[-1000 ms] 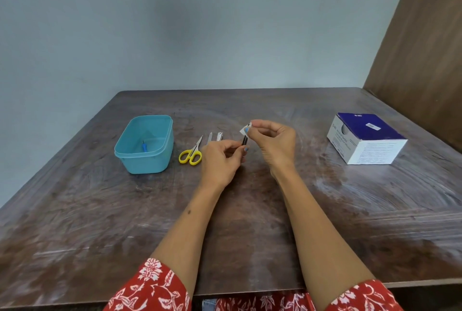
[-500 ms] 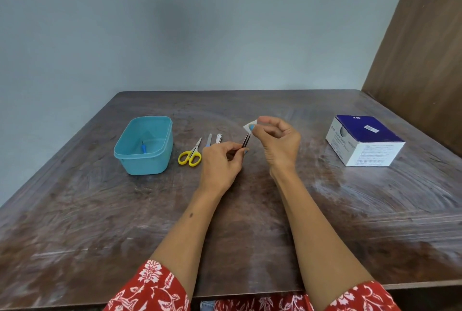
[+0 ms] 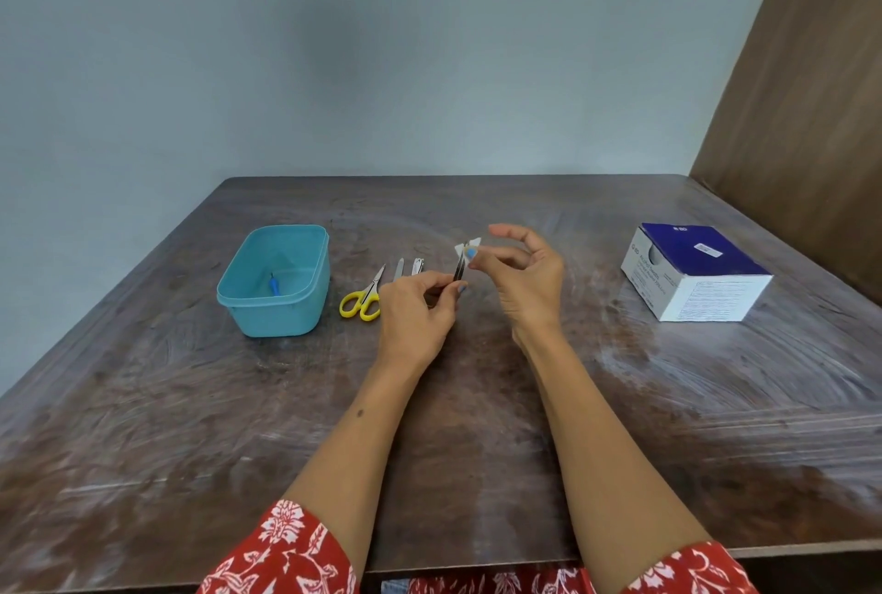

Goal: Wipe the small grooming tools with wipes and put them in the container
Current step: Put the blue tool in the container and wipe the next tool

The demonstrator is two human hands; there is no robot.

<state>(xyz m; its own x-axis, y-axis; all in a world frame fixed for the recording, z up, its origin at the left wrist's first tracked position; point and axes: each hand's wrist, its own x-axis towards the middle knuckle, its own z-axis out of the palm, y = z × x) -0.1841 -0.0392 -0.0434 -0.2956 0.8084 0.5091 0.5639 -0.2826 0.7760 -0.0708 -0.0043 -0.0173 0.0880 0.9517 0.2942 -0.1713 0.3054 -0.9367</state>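
Observation:
My left hand (image 3: pixel 416 313) pinches a thin dark tweezers (image 3: pixel 460 268) by its lower end, tip pointing up and away. My right hand (image 3: pixel 522 281) pinches a small white wipe (image 3: pixel 467 248) around the tweezers' upper end. To the left on the table lie yellow-handled scissors (image 3: pixel 363 299), a metal nail file (image 3: pixel 399 268) and a nail clipper (image 3: pixel 417 266). Further left stands the teal container (image 3: pixel 286 307) with a small blue-handled tool (image 3: pixel 274 284) lying inside it.
A blue and white box (image 3: pixel 692 273) sits at the right of the dark wooden table (image 3: pixel 191 402). A brown wooden panel (image 3: pixel 802 116) rises at the far right. A grey wall stands behind the table.
My right hand has slid the wipe up along the tweezers toward its tip and its free fingers have spread. My left hand keeps the tweezers almost still.

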